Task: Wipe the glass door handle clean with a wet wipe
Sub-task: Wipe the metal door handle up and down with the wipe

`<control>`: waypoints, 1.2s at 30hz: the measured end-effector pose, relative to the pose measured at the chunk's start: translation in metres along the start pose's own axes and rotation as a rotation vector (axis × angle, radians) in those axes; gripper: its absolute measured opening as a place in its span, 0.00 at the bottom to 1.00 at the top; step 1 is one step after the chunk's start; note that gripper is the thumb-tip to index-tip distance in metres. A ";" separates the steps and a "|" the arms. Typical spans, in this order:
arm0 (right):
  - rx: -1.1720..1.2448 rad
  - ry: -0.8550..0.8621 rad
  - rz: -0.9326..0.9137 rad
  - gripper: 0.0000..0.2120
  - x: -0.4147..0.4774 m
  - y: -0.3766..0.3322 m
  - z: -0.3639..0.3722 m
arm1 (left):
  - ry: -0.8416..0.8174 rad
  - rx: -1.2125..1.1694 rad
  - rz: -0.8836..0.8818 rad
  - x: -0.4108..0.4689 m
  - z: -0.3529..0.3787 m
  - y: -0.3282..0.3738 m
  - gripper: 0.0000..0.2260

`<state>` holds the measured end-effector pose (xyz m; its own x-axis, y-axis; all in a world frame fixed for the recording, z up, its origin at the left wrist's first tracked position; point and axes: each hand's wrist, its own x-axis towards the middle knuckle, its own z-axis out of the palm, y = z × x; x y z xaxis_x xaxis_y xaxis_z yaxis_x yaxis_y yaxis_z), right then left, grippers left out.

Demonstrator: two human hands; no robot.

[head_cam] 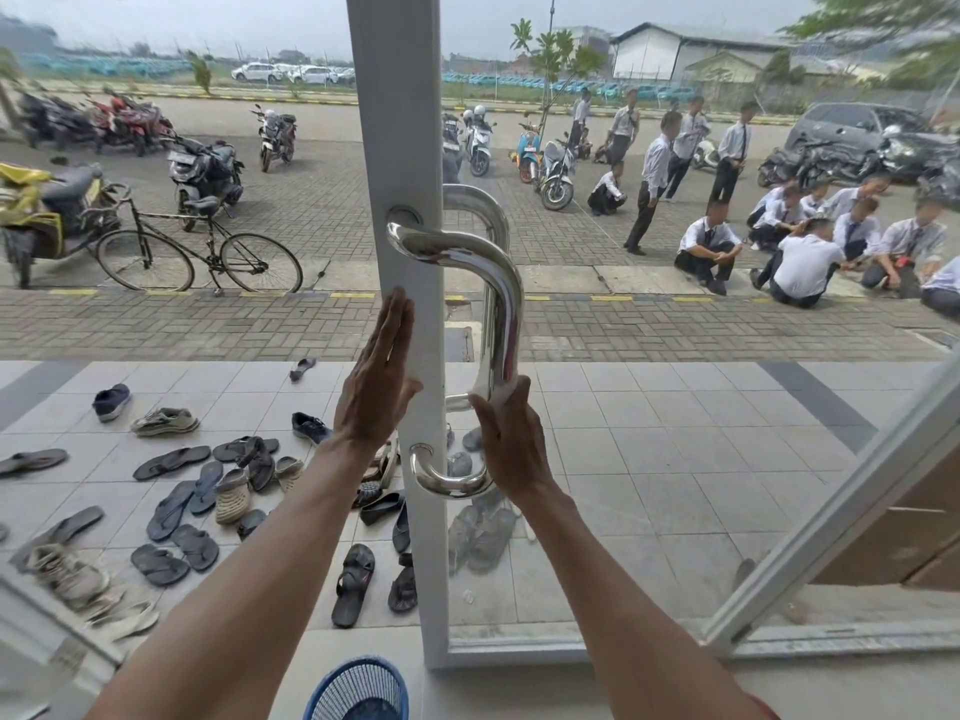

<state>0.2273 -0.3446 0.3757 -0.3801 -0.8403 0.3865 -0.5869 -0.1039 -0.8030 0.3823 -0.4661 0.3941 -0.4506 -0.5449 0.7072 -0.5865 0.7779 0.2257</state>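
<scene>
A shiny curved steel door handle (506,304) is fixed to the white frame (410,148) of a glass door, straight ahead. My right hand (511,444) is wrapped around the handle's lower part, just above its bottom bend; a sliver of white, perhaps the wet wipe (501,402), shows under the fingers, but I cannot tell for sure. My left hand (379,387) lies flat with straight fingers against the white frame, left of the handle, holding nothing.
A blue mesh basket (358,691) sits on the floor at the bottom edge. Outside the glass lie several sandals and shoes (208,491) on the tiles. A second glass door frame (841,501) slants at the right. People, motorbikes and a bicycle are beyond.
</scene>
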 end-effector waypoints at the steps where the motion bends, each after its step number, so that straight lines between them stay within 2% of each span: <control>1: -0.002 -0.038 0.059 0.18 -0.005 0.006 0.002 | -0.003 -0.004 0.000 -0.001 0.000 0.001 0.49; 4: 0.004 -0.047 0.061 0.18 0.001 -0.006 -0.005 | -0.008 0.006 0.000 -0.001 -0.002 0.001 0.49; 9: -0.001 0.105 -0.257 0.18 0.048 -0.078 -0.047 | -0.007 0.016 -0.015 -0.004 0.004 -0.003 0.49; 12: -0.200 0.049 -0.412 0.19 0.076 -0.111 -0.066 | 0.013 0.010 -0.050 -0.008 0.009 -0.007 0.49; 15: -0.238 -0.022 -0.423 0.18 0.078 -0.114 -0.071 | 0.028 0.011 -0.071 -0.009 0.011 -0.007 0.49; 18: -0.093 -0.128 -0.318 0.17 0.061 -0.092 -0.077 | 0.026 0.015 -0.071 -0.008 0.009 -0.003 0.49; 20: -0.016 -0.205 -0.271 0.21 0.047 -0.075 -0.082 | 0.016 0.022 -0.060 -0.008 0.007 -0.001 0.48; 21: -0.012 -0.209 -0.290 0.23 0.043 -0.069 -0.084 | 0.010 0.028 -0.058 -0.007 0.006 0.000 0.48; 23: -0.023 -0.174 -0.307 0.19 0.044 -0.065 -0.084 | 0.006 0.045 -0.056 -0.006 0.004 0.001 0.48; 26: -0.098 -0.103 -0.365 0.15 0.059 -0.079 -0.088 | 0.004 0.060 -0.050 -0.002 0.000 0.000 0.50; 29: -0.220 -0.069 -0.467 0.18 0.078 -0.108 -0.092 | -0.005 0.069 -0.066 0.000 -0.002 0.002 0.52; 33: -0.388 -0.189 -0.529 0.13 0.101 -0.160 -0.076 | -0.015 0.069 -0.097 0.000 0.000 0.005 0.52; 36: -0.492 -0.253 -0.492 0.14 0.111 -0.179 -0.068 | -0.019 0.071 -0.103 0.000 0.001 0.004 0.51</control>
<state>0.2419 -0.3834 0.5932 0.1512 -0.8610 0.4856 -0.9221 -0.2998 -0.2445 0.3798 -0.4634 0.3945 -0.3980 -0.6269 0.6698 -0.6763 0.6938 0.2475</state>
